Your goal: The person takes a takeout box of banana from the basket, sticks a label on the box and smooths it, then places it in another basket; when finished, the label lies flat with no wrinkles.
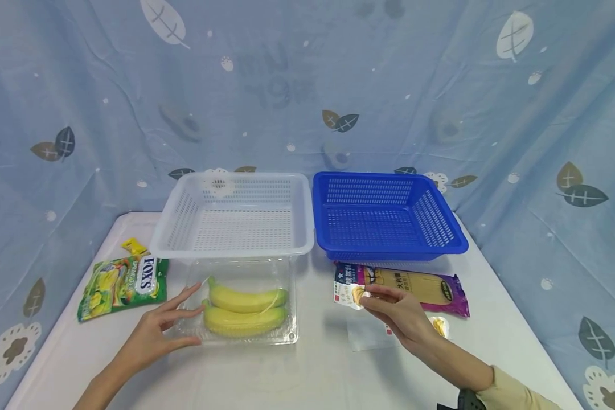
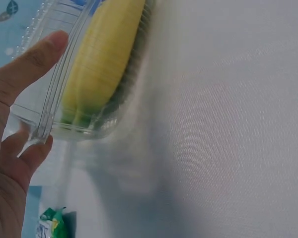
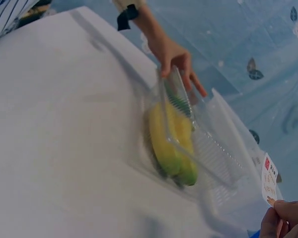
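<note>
A clear plastic food box with two yellow bananas inside lies in front of the white basket. My left hand grips the box's left edge, thumb on one side and fingers on the other, as the left wrist view shows. The right wrist view shows the lid partly raised. My right hand pinches a small white printed card with a golden picture, held above the table. Behind it lies a purple spaghetti pack. A pale translucent sheet and another golden-pictured piece are partly hidden by my right hand.
A white basket and a blue basket stand side by side along the back. On the left lies a green FOX'S candy bag with a small yellow item behind it. Blue patterned cloth surrounds the table.
</note>
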Action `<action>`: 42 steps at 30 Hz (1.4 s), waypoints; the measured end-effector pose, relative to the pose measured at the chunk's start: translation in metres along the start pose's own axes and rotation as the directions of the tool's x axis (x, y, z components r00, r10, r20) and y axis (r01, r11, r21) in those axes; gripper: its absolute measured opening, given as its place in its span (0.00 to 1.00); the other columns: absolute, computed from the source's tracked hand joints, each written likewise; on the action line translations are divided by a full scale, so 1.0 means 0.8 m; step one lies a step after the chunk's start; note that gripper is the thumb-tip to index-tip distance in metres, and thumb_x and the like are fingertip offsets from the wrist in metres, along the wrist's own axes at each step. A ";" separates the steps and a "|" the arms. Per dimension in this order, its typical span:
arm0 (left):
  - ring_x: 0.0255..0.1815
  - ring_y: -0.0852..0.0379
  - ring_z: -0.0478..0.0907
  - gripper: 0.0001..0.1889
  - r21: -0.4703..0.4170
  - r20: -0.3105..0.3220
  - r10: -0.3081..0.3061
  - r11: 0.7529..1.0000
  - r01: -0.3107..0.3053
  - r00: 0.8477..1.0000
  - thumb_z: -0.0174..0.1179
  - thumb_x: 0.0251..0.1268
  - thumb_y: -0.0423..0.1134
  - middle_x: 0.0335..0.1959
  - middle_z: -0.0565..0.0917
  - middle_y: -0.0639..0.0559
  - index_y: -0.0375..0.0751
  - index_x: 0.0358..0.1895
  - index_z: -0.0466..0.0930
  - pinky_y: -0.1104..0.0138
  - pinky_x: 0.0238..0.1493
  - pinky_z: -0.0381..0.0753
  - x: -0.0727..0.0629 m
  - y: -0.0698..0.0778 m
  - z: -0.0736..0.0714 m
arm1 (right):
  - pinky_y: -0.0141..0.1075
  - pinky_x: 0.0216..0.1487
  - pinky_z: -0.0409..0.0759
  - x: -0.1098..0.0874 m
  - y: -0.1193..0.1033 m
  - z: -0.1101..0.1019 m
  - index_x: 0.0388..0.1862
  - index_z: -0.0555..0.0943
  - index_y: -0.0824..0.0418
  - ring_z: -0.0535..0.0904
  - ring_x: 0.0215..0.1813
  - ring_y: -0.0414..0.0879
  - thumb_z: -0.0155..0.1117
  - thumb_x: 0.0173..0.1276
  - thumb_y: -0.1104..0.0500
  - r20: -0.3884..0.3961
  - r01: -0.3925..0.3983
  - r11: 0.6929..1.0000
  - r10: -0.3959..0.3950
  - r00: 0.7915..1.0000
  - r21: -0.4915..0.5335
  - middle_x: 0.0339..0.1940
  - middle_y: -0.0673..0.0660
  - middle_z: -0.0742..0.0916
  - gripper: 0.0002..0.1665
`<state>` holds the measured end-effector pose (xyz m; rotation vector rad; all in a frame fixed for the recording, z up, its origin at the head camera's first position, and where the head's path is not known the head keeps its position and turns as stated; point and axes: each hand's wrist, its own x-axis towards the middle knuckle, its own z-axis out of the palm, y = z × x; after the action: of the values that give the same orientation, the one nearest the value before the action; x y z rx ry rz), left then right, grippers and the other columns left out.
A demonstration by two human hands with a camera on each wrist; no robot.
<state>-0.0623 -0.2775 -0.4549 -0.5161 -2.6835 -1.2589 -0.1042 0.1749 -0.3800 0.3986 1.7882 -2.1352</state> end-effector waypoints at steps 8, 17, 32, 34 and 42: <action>0.68 0.78 0.53 0.27 -0.017 -0.007 -0.014 1.000 0.014 1.000 0.78 0.36 0.45 0.64 0.75 0.50 0.42 0.47 0.86 0.36 0.41 0.76 0.003 0.002 -0.001 | 0.36 0.47 0.82 0.007 -0.002 0.024 0.45 0.82 0.69 0.83 0.38 0.44 0.66 0.60 0.73 0.062 0.019 0.999 -0.017 0.998 -0.029 0.36 0.55 0.84 0.13; 0.68 0.77 0.54 0.26 -0.021 0.002 -0.004 1.000 0.004 1.000 0.78 0.36 0.43 0.61 0.77 0.48 0.42 0.46 0.86 0.39 0.41 0.77 0.005 0.002 0.000 | 0.37 0.47 0.82 0.016 0.001 0.045 0.46 0.81 0.72 0.84 0.38 0.45 0.66 0.58 0.75 0.083 0.035 0.999 -0.033 0.996 -0.024 0.35 0.55 0.85 0.15; 0.68 0.78 0.53 0.26 -0.044 -0.005 -0.032 0.999 0.032 0.999 0.78 0.36 0.41 0.62 0.76 0.50 0.41 0.46 0.86 0.35 0.40 0.75 0.002 0.005 0.000 | 0.41 0.50 0.81 0.025 0.005 0.083 0.48 0.79 0.76 0.83 0.39 0.45 0.68 0.57 0.74 0.139 0.071 0.992 -0.056 0.989 -0.106 0.39 0.58 0.85 0.18; 0.68 0.78 0.52 0.26 -0.049 -0.002 -0.038 0.998 0.038 0.999 0.78 0.37 0.41 0.62 0.76 0.51 0.42 0.47 0.86 0.34 0.40 0.75 0.002 0.005 0.000 | 0.42 0.50 0.81 0.026 0.007 0.088 0.48 0.79 0.76 0.83 0.39 0.46 0.68 0.57 0.74 0.141 0.071 0.991 -0.055 0.989 -0.112 0.40 0.59 0.85 0.19; 0.69 0.76 0.53 0.26 -0.067 -0.001 -0.045 0.997 0.045 0.999 0.78 0.37 0.40 0.63 0.76 0.48 0.41 0.48 0.85 0.33 0.42 0.74 0.003 0.005 0.000 | 0.43 0.51 0.80 0.031 0.015 0.105 0.49 0.77 0.79 0.83 0.40 0.45 0.67 0.58 0.74 0.195 0.090 0.988 -0.064 0.979 -0.127 0.40 0.59 0.85 0.19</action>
<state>-0.0629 -0.2745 -0.4519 -0.4639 -2.6729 -1.3650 -0.1218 0.0885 -0.3861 0.0885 1.8504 -2.0108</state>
